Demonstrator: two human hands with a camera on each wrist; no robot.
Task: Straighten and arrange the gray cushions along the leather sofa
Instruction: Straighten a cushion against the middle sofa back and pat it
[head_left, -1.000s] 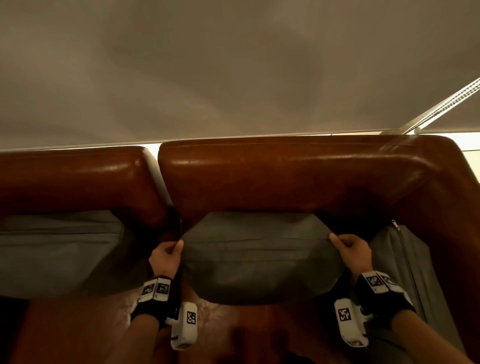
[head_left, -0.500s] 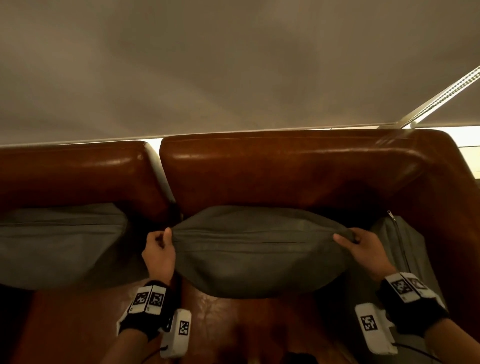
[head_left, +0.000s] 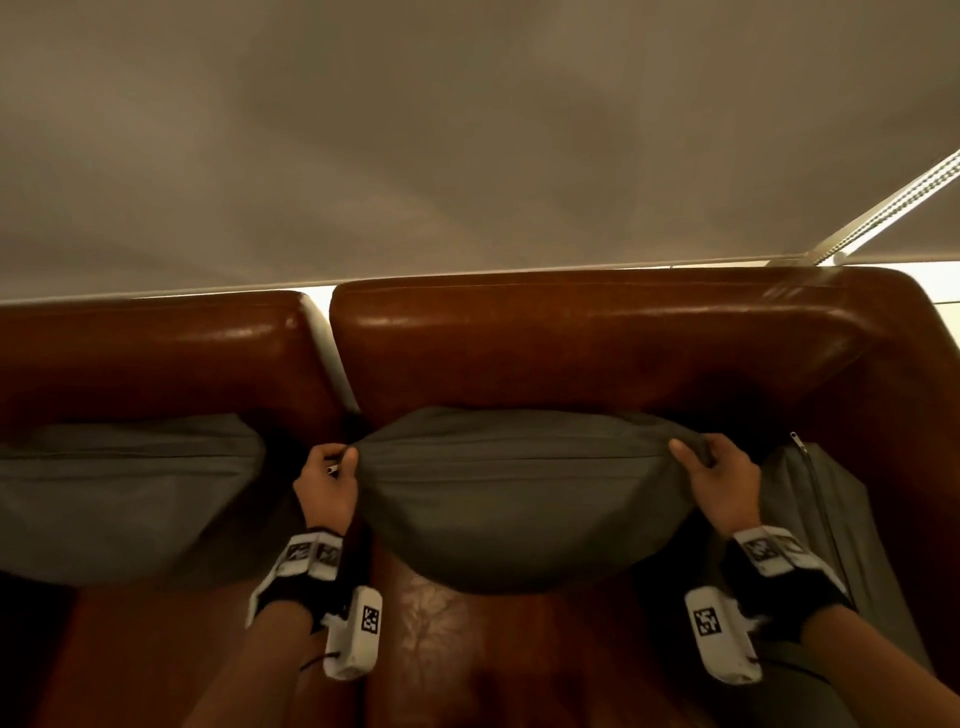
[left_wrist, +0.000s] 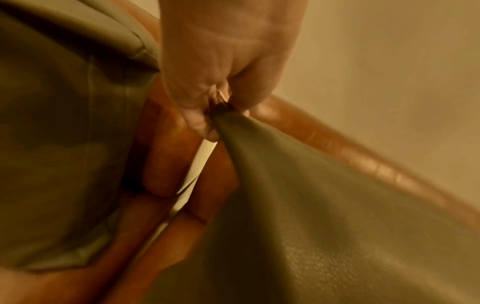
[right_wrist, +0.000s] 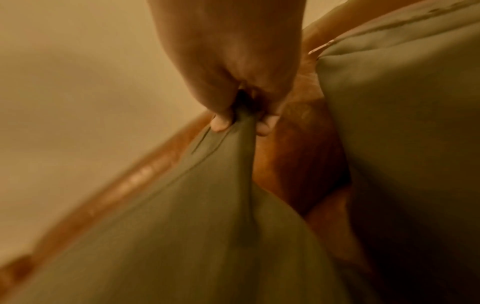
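The middle gray cushion (head_left: 519, 499) stands on the seat of the leather sofa (head_left: 597, 348) and leans against the right backrest section. Its two upper corners are drawn out to points. The left hand (head_left: 326, 488) pinches the left upper corner: in the left wrist view the thumb and the curled fingers (left_wrist: 200, 123) close on the tip of the fabric, and the cloth runs tight down and away from them. The right hand (head_left: 724, 486) grasps the right upper corner in the same way; in the right wrist view the fingertips (right_wrist: 221, 121) squeeze a fold of the cushion between them. Both forearms reach forward from below, the backs of the hands turned up, with the cushion between the two hands.

On each wrist there is a black band with white square markers of black-and-white pattern, and a white camera unit (head_left: 356, 631) hangs beside it; the patterns are codes, not readable words.

To the left of the left fingers, a second gray cushion (head_left: 119, 493) leans against the left backrest section, apart from the held one. Just to the right of the right fingers, a third gray cushion (head_left: 826, 519) stands along the sofa arm with its zipper (head_left: 802, 452) turned up. A pale gap shows between the two backrest sections, above the left fingers. Behind the sofa is a plain beige wall (head_left: 467, 130).
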